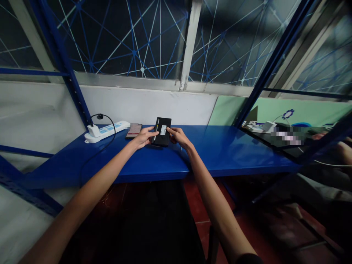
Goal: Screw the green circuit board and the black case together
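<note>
So from where I'm standing, both hands are on a flat black box (162, 139), up front over the blue counter (211, 146). Left hand (143, 138) and right hand (179, 136) each grip a side, fingers closed on it, thumbs on top, right thumb by the white label (163, 130). Can't tell if its lower edge touches down. Power strip (117, 127) and pinkish pack (134, 130) sit off to the left. I'd call this step two-handed holding, maybe inspecting; next move calls for a steady grip on both sides.
</note>
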`<move>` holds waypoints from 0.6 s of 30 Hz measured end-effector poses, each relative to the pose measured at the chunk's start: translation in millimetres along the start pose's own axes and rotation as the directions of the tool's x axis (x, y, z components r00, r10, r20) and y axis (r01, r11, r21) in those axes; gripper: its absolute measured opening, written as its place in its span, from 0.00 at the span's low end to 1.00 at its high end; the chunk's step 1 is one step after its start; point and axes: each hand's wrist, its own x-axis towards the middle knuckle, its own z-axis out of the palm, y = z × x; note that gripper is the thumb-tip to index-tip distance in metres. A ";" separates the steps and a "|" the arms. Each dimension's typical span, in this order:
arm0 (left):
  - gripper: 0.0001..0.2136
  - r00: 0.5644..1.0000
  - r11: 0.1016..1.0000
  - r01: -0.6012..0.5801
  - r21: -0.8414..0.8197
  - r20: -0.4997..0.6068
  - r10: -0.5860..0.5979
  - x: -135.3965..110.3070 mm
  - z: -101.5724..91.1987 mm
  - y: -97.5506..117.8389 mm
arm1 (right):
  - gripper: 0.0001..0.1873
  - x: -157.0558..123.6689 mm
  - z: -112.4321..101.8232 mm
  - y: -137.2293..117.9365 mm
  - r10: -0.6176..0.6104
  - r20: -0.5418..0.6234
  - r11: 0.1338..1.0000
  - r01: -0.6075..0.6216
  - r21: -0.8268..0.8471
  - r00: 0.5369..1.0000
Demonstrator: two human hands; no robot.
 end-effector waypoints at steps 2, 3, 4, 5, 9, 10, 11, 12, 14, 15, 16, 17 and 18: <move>0.28 1.000 1.000 -0.001 0.017 0.009 0.000 0.3 -0.9 -0.8 | 0.24 0.3 -0.8 0.7 -0.004 0.005 1.000 0.004 -0.019 1.000; 0.28 1.000 1.000 -0.002 0.026 0.009 0.002 0.4 -1.3 -1.2 | 0.23 0.4 -1.0 1.1 -0.014 0.005 1.000 0.014 -0.028 1.000; 0.28 1.000 0.999 -0.004 0.034 0.005 0.004 0.5 -1.7 -1.4 | 0.23 0.5 -1.2 1.3 -0.026 0.006 0.999 0.026 -0.035 1.000; 0.28 1.000 0.999 -0.003 0.038 0.001 0.003 0.7 -1.9 -1.5 | 0.23 0.5 -1.3 1.5 -0.035 0.008 0.999 0.036 -0.038 0.999; 0.30 1.000 0.999 0.012 0.034 -0.003 -0.011 1.4 -1.7 -1.7 | 0.24 0.0 -2.7 1.5 -0.025 0.037 0.999 0.026 -0.028 0.999; 0.30 1.000 0.999 0.014 0.032 0.002 -0.014 1.6 -1.5 -1.9 | 0.24 0.0 -3.0 1.5 -0.016 0.044 0.999 0.017 -0.029 0.999; 0.30 1.000 0.999 0.016 0.032 0.006 -0.016 1.6 -1.2 -2.2 | 0.24 0.1 -3.2 1.8 -0.007 0.049 0.999 0.009 -0.033 0.999; 0.30 1.000 0.999 0.017 0.034 0.009 -0.017 1.6 -1.0 -2.5 | 0.25 0.3 -3.2 2.3 -0.002 0.049 0.999 0.004 -0.041 0.999; 0.30 1.000 0.999 0.017 0.038 0.004 -0.017 1.3 -0.7 -3.0 | 0.25 1.3 -2.3 4.2 -0.018 0.035 0.998 0.020 -0.067 0.999; 0.30 1.000 0.999 0.015 0.036 -0.002 -0.015 1.0 -0.6 -3.0 | 0.24 2.0 -1.5 5.4 -0.042 0.014 0.995 0.043 -0.086 0.999; 0.30 1.000 0.999 0.010 0.033 -0.007 -0.010 0.7 -0.6 -3.0 | 0.23 2.7 -0.6 6.8 -0.076 -0.022 0.991 0.073 -0.113 0.997; 0.31 1.000 1.000 0.004 0.028 -0.006 -0.004 0.4 -0.5 -2.9 | 0.21 3.3 0.4 8.2 -0.118 -0.070 0.983 0.106 -0.153 0.991; 0.31 1.000 1.000 -0.001 0.021 -0.001 0.001 0.1 -0.6 -2.7 | 0.20 3.7 1.4 9.5 -0.160 -0.124 0.970 0.132 -0.206 0.979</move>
